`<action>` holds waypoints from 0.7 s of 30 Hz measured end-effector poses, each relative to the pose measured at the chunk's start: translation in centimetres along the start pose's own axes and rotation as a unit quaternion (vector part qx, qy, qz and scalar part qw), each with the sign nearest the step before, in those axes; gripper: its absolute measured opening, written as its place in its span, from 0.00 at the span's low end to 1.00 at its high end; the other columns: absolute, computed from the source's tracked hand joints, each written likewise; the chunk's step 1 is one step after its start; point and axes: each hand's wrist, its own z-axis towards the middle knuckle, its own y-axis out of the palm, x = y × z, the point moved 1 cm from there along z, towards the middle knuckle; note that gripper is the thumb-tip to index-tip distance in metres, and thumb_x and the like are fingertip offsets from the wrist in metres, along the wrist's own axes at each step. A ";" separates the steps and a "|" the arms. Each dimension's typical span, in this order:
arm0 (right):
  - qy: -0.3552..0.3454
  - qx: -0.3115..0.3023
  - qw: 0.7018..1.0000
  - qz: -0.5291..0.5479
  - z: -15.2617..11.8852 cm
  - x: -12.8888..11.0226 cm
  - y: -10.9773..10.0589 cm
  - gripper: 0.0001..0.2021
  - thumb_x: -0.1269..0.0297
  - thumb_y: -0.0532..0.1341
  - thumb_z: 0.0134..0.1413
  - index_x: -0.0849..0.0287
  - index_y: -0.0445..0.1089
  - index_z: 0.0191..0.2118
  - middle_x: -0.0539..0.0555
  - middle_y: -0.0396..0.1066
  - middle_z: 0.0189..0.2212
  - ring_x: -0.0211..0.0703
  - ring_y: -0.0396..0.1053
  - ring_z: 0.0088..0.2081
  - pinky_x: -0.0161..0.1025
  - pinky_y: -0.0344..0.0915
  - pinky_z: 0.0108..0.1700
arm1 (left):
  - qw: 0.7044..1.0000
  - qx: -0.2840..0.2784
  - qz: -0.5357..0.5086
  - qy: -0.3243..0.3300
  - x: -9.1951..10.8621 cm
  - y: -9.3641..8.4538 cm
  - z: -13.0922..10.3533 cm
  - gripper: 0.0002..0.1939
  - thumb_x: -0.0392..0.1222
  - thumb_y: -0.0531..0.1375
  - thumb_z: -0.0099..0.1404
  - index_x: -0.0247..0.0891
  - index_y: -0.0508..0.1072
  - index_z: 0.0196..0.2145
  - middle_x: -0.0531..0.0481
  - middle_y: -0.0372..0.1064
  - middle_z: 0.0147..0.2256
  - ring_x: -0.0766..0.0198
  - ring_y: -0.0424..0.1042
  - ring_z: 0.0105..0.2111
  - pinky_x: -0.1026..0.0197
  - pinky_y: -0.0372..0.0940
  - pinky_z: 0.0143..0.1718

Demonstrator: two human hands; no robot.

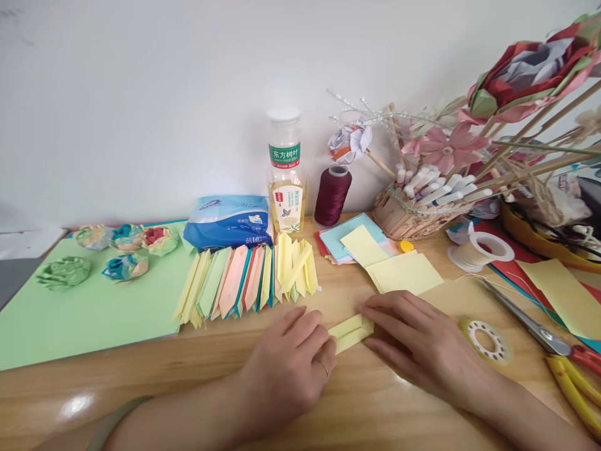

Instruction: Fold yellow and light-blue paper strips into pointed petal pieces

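A narrow folded strip of yellow paper (351, 334) lies low over the wooden table between my two hands, with creases running along its length. My left hand (293, 363) is closed on the strip's left end, fingers curled. At the other end, my right hand (413, 341) pinches the strip's right corner between thumb and fingers. Just behind my right hand are flat yellow paper sheets (406, 272). Beyond my left hand stands a row of folded paper strips (248, 279) in yellow, green, pink, red and blue.
Green paper (117, 319) at left carries several paper flowers (126, 266). Behind are a tissue pack (228, 219), a bottle (286, 181), a thread spool (333, 195) and a marker basket (404, 216). Tape (486, 341) and scissors (539, 329) lie at right.
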 end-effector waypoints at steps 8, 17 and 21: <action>-0.019 -0.001 1.000 -0.020 -0.1 0.0 -0.9 0.13 0.65 0.57 0.58 0.60 0.67 0.49 0.59 0.71 0.41 0.47 0.67 0.43 0.44 0.68 0.41 | 1.000 0.023 -0.002 -0.007 0.2 0.7 -0.7 0.03 0.30 0.59 0.61 0.31 0.71 0.34 0.49 0.65 0.28 0.59 0.66 0.37 0.53 0.64 0.44; 0.057 0.033 0.997 0.051 0.3 0.0 -0.4 0.12 0.70 0.52 0.61 0.59 0.68 0.47 0.58 0.69 0.40 0.41 0.69 0.39 0.37 0.69 0.39 | 1.000 0.021 -0.003 -0.011 0.3 1.0 -0.7 0.02 0.29 0.59 0.60 0.32 0.71 0.32 0.49 0.64 0.27 0.60 0.66 0.36 0.54 0.65 0.43; 0.027 -0.021 0.998 0.050 1.0 0.3 -0.6 0.13 0.72 0.52 0.61 0.58 0.67 0.48 0.57 0.69 0.40 0.41 0.68 0.40 0.38 0.68 0.39 | 0.999 0.033 0.002 -0.006 0.2 0.7 -0.4 0.03 0.29 0.58 0.61 0.31 0.71 0.30 0.49 0.66 0.26 0.60 0.67 0.36 0.54 0.66 0.43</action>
